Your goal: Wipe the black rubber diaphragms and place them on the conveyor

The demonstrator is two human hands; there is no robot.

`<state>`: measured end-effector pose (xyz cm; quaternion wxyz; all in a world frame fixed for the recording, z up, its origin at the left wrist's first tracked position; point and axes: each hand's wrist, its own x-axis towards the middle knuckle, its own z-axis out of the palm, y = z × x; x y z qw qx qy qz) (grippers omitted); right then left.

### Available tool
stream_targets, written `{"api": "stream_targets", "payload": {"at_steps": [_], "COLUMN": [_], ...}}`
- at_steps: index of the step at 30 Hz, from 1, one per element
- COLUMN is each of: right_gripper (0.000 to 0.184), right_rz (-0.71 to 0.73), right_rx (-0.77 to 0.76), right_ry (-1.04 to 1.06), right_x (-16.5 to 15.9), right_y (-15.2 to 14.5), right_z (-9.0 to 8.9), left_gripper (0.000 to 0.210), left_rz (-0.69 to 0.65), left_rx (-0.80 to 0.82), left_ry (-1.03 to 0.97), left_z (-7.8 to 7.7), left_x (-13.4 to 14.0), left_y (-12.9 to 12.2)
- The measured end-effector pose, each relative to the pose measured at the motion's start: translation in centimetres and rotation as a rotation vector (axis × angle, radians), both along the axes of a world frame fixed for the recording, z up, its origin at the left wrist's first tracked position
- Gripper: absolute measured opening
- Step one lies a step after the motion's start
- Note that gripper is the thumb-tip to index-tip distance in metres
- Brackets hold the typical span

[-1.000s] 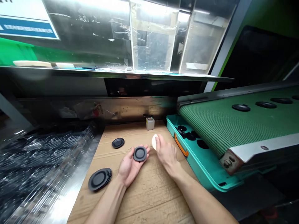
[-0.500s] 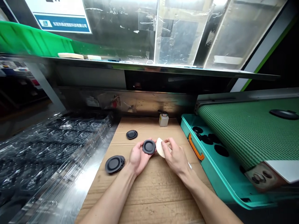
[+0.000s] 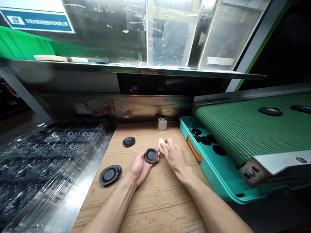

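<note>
My left hand [image 3: 141, 166] is palm up with its fingers curled round a small black round lid [image 3: 151, 155]. Pinched in my right hand [image 3: 175, 157] is a cream-white pad [image 3: 162, 145], just right of that lid; whether the two touch I cannot tell. To the left on the cardboard lies a short stack of black lids [image 3: 110, 175], with another single black lid [image 3: 128, 141] farther back. A small whitish bottle [image 3: 162, 123] with a dark top stands near the far edge of the cardboard [image 3: 155, 200].
Clear plastic trays with black parts [image 3: 48, 165] fill the left side. At right, a teal bin [image 3: 213, 176] with an orange handle holds several black discs. A green conveyor belt [image 3: 233, 119] overhangs it, carrying black parts. A metal shelf [image 3: 145, 72] crosses above the back.
The view has shifted right, and another black part shows on the belt. The white pad is turned more edge-on in my right hand. Both hands keep their hold.
</note>
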<state>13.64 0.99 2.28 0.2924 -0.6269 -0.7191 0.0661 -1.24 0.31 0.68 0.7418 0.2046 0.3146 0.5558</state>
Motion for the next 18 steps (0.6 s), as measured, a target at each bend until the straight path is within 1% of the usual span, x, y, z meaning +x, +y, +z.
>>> {"api": "stream_targets", "payload": {"at_steps": [1,2,4,6,8,9,11,13,14,16,18], "right_gripper": [0.027,0.027,0.026,0.024,0.024,0.025,0.026,0.025,0.023,0.022,0.023], "right_rz": [0.003,0.038,0.093,0.047,-0.01,0.009,0.121,0.198,0.193,0.099,0.027], "right_rx": [0.0,-0.001,-0.005,0.001,0.008,0.0,-0.033,-0.076,-0.094,-0.111,-0.116], "right_ry": [0.03,0.053,0.033,-0.028,0.0,0.049,0.141,0.14,0.105,0.019,-0.01], "right_x": [0.0,0.0,0.0,0.2,0.5,0.7,0.8,0.8,0.8,0.9,1.1], "right_y": [0.1,0.2,0.3,0.4,0.4,0.3,-0.1,-0.5,-0.6,-0.8,-0.8], "right_z": [0.0,-0.1,-0.1,0.1,0.4,0.6,0.8,0.9,0.9,1.1,1.3], "left_gripper": [0.028,0.028,0.027,0.026,0.025,0.024,0.022,0.019,0.018,0.02,0.021], "left_rz": [-0.005,-0.007,-0.003,-0.008,0.001,0.013,0.049,0.075,0.08,0.08,0.078], "left_rx": [0.001,0.007,0.02,0.018,0.014,0.015,0.029,0.051,0.063,0.083,0.091], "left_ry": [0.003,0.001,0.001,0.012,0.034,0.044,0.056,0.069,0.077,0.096,0.114], "left_z": [0.0,0.0,0.1,0.2,0.2,0.1,0.0,-0.2,-0.3,-0.4,-0.5], "left_x": [0.1,0.1,0.2,0.1,0.0,-0.1,-0.1,0.0,0.0,0.2,0.3], "left_y": [0.0,-0.1,-0.2,-0.1,0.0,0.0,0.0,0.0,-0.1,-0.2,-0.3]}}
